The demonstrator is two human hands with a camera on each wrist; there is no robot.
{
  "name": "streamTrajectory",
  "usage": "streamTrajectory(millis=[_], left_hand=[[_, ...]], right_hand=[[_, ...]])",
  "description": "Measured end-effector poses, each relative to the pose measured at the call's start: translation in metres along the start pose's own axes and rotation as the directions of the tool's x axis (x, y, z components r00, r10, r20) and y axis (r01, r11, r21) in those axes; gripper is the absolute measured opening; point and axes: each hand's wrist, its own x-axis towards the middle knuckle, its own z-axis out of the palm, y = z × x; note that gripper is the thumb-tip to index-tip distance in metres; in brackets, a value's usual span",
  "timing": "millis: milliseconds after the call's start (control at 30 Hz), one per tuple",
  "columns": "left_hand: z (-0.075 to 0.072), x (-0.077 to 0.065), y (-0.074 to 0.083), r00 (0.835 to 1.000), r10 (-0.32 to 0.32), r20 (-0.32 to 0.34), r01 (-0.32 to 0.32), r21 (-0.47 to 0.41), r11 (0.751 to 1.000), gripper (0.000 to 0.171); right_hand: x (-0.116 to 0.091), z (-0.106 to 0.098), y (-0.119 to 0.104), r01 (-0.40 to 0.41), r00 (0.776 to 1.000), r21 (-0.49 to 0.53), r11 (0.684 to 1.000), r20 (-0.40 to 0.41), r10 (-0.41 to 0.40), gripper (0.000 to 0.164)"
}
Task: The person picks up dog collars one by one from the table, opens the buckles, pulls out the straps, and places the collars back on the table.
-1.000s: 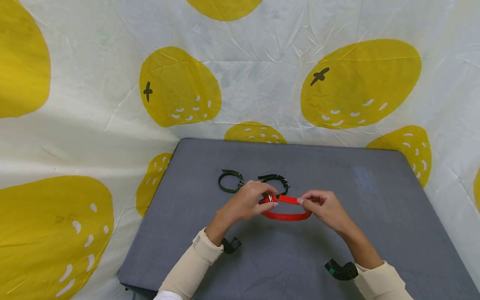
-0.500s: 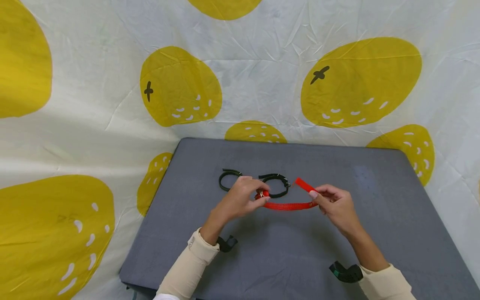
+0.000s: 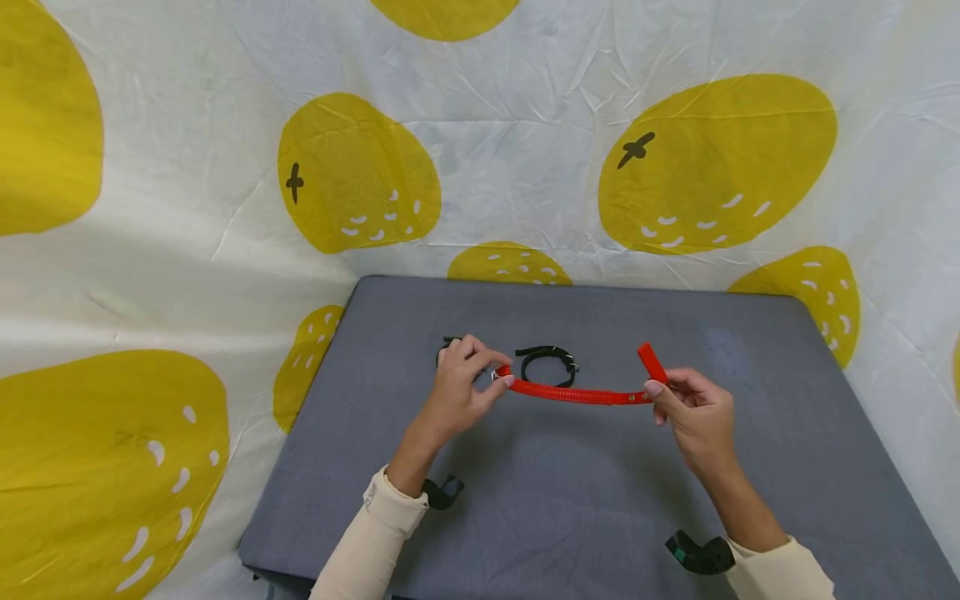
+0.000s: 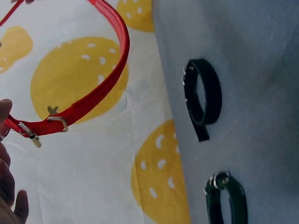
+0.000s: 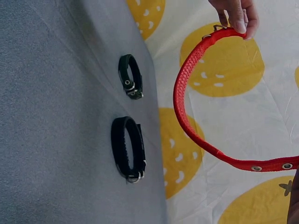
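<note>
A red collar (image 3: 577, 396) is stretched in a shallow curve between my two hands, raised over the grey table. My left hand (image 3: 456, 387) pinches its buckle end. In the left wrist view, the metal buckle (image 4: 30, 134) and a metal ring show beside the fingertips. My right hand (image 3: 697, 417) pinches the strap near the other end, whose free tip (image 3: 652, 362) sticks up past the fingers. Metal-rimmed holes (image 5: 257, 168) run along that end in the right wrist view. The two ends are apart.
Behind the red collar, a black collar (image 5: 120, 144) and a dark green collar (image 5: 123, 67) lie looped on the grey table (image 3: 585, 500). My left hand partly hides the green one in the head view. A white cloth (image 3: 517, 167) with yellow fruit prints hangs behind.
The hands have moved apart, drawing the red collar from a loop into a nearly straight band. Its strap end has come away from the buckle side and now points up.
</note>
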Motion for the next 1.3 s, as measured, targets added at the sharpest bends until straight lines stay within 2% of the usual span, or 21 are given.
streamTrajectory(millis=[167, 367, 500, 600, 733, 800, 867, 933, 1000, 1067, 1100, 1167, 1233, 1300], left_hand=[[-0.006, -0.003, -0.004, 0.999, 0.000, 0.039, -0.002, 0.056, 0.998, 0.010], [-0.010, -0.007, -0.007, 0.992, -0.037, 0.120, 0.032, 0.044, 0.999, 0.012], [-0.014, -0.009, -0.008, 0.979, -0.101, 0.178, 0.094, 0.048, 0.994, 0.009], [-0.017, -0.011, -0.010, 0.965, -0.160, 0.206, 0.153, 0.050, 0.987, 0.008], [-0.023, -0.016, -0.015, 0.948, -0.237, 0.213, 0.233, 0.043, 0.971, 0.007], [-0.027, -0.019, -0.018, 0.937, -0.277, 0.213, 0.272, 0.052, 0.961, 0.008], [-0.029, -0.021, -0.021, 0.923, -0.315, 0.221, 0.310, 0.060, 0.949, 0.010], [-0.030, -0.023, -0.024, 0.906, -0.351, 0.235, 0.344, 0.071, 0.936, 0.010], [-0.031, -0.027, -0.028, 0.886, -0.389, 0.253, 0.382, 0.078, 0.921, 0.010], [-0.033, -0.031, -0.033, 0.863, -0.423, 0.275, 0.418, 0.079, 0.905, 0.010], [-0.034, -0.034, -0.035, 0.853, -0.436, 0.287, 0.434, 0.075, 0.898, 0.010], [-0.036, -0.040, -0.040, 0.830, -0.458, 0.317, 0.466, 0.058, 0.883, 0.010], [-0.039, -0.046, -0.044, 0.811, -0.469, 0.350, 0.490, 0.032, 0.871, 0.010], [-0.041, -0.051, -0.049, 0.796, -0.469, 0.382, 0.506, 0.004, 0.863, 0.010]], right_hand=[[-0.003, 0.000, -0.003, -0.002, 1.000, -0.014, 1.000, 0.012, 0.002, 0.008], [-0.006, -0.001, -0.004, 0.014, 1.000, -0.001, 1.000, 0.012, -0.014, 0.010], [-0.006, -0.003, 0.001, 0.095, 0.995, 0.056, 0.994, 0.016, -0.096, 0.010], [-0.004, -0.005, 0.005, 0.204, 0.978, 0.026, 0.979, 0.031, -0.205, 0.013], [-0.004, -0.007, 0.002, 0.322, 0.946, -0.152, 0.934, 0.074, -0.314, 0.017], [-0.005, -0.009, 0.000, 0.354, 0.935, -0.248, 0.902, 0.093, -0.342, 0.018], [-0.008, -0.015, 0.000, 0.367, 0.928, -0.382, 0.848, 0.088, -0.362, 0.019], [-0.011, -0.023, 0.005, 0.353, 0.926, -0.497, 0.793, 0.067, -0.371, 0.021], [-0.014, -0.035, 0.012, 0.304, 0.937, -0.589, 0.749, 0.044, -0.346, 0.023], [-0.017, -0.044, 0.018, 0.227, 0.957, -0.646, 0.729, 0.010, -0.289, 0.024], [-0.019, -0.049, 0.020, 0.176, 0.971, -0.662, 0.728, -0.006, -0.240, 0.026], [-0.023, -0.057, 0.022, 0.063, 0.992, -0.659, 0.749, -0.041, -0.119, 0.027], [-0.027, -0.065, 0.022, -0.046, 0.997, -0.632, 0.773, -0.074, -0.001, 0.021], [-0.030, -0.074, 0.021, -0.132, 0.991, -0.613, 0.779, -0.082, 0.104, 0.016]])
